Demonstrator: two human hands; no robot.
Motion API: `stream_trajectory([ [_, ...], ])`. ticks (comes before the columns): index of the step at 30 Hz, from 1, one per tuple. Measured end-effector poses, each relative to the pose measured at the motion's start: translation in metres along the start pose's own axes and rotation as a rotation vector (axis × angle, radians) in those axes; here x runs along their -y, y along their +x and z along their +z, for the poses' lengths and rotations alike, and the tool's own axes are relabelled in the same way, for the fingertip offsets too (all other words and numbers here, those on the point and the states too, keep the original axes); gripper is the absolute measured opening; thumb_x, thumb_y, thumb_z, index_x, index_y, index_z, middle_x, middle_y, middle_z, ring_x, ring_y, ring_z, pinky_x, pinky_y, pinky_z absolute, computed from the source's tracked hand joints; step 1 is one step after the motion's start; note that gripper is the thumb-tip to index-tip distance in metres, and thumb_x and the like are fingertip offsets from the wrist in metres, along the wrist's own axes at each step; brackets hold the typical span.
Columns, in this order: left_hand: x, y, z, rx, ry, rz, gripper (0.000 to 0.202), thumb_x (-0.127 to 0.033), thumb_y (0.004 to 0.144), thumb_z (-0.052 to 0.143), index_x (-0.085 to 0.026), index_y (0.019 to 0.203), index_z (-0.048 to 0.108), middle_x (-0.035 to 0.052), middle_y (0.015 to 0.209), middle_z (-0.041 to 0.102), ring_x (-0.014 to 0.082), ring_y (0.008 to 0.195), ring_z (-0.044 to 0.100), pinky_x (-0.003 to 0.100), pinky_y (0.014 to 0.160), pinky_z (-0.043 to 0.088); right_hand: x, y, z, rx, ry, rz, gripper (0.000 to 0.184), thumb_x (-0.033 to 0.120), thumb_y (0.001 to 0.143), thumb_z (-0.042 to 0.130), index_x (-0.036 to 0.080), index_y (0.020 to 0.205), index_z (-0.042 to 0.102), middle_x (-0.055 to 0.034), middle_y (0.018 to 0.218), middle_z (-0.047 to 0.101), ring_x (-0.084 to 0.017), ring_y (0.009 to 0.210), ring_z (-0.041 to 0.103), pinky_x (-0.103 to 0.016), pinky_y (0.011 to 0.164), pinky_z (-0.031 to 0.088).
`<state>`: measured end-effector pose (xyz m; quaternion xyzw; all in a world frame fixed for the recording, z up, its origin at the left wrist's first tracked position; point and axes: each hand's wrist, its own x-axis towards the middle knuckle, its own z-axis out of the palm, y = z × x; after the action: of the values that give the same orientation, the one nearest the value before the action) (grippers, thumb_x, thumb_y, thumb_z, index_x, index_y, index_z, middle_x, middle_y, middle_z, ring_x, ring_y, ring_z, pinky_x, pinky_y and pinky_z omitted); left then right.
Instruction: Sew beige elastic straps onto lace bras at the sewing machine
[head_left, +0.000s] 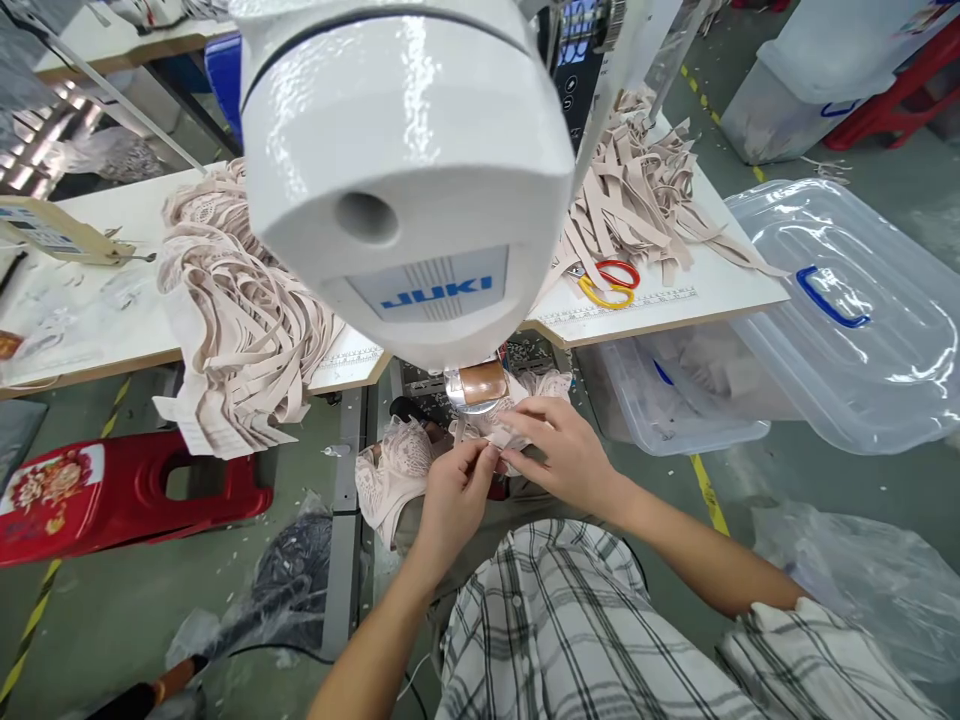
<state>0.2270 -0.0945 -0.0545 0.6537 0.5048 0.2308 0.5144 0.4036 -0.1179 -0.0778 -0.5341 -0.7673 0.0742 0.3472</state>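
A pale pink lace bra [400, 472] hangs at the front of the white JUKI sewing machine [409, 130], below its head. My left hand [455, 497] pinches an edge of it between thumb and fingertips. Close beside, my right hand [568, 452] grips the same fabric, its thumb near the left fingertips and its other fingers reaching over the cloth. Just beyond the fingers is a round metal plate with a copper-coloured patch [484, 382]. The machine head hides the needle area, and the hands cover part of the bra.
Pale strap pieces [240, 310] drape over the left table edge. More strips [637, 190] lie on the right, near red-and-yellow-handled scissors [611, 283]. A clear plastic lid [847, 310] rests over bins at the right. A red stool [135, 490] is on the floor at left.
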Motion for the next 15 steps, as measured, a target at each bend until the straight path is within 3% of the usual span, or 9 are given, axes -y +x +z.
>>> stream_trajectory([
  [3,0.002,-0.001,0.0,-0.008,0.099,0.045,0.031,-0.036,0.094,0.044,-0.019,0.074,0.06,0.0005,0.064,0.061,0.014,0.057,0.052,0.025,0.057,0.038,-0.002,0.006,-0.004,0.106,-0.021,-0.126,0.018,0.024,0.096,0.054,0.018,0.107,0.067,-0.0132,0.11,0.064,-0.025,0.104,0.06,-0.039,0.089,0.053],
  [7,0.005,-0.002,-0.001,0.036,0.098,0.035,0.032,-0.037,0.095,0.044,-0.02,0.071,0.056,0.0007,0.063,0.061,0.0141,0.057,0.052,0.025,0.056,0.036,-0.009,0.012,-0.006,0.126,-0.019,-0.208,0.015,0.021,0.096,0.052,0.018,0.088,0.064,-0.0128,0.107,0.065,-0.024,0.104,0.06,-0.039,0.091,0.052],
  [11,0.008,-0.002,0.0,0.036,0.036,-0.027,0.033,-0.038,0.093,0.044,-0.02,0.068,0.053,-0.0003,0.061,0.058,0.0134,0.055,0.049,0.025,0.055,0.035,-0.013,0.008,-0.002,0.118,0.008,-0.194,0.016,0.027,0.097,0.055,0.019,0.09,0.067,-0.0117,0.107,0.066,-0.023,0.102,0.061,-0.036,0.087,0.052],
  [15,0.014,0.001,0.007,0.04,-0.17,-0.137,0.038,-0.045,0.091,0.044,-0.02,0.064,0.053,-0.0011,0.059,0.054,0.0134,0.056,0.05,0.026,0.056,0.038,-0.005,-0.01,0.012,-0.013,0.034,-0.114,0.015,0.024,0.097,0.058,0.02,0.094,0.072,-0.0059,0.087,0.069,-0.016,0.081,0.063,-0.028,0.072,0.049],
])
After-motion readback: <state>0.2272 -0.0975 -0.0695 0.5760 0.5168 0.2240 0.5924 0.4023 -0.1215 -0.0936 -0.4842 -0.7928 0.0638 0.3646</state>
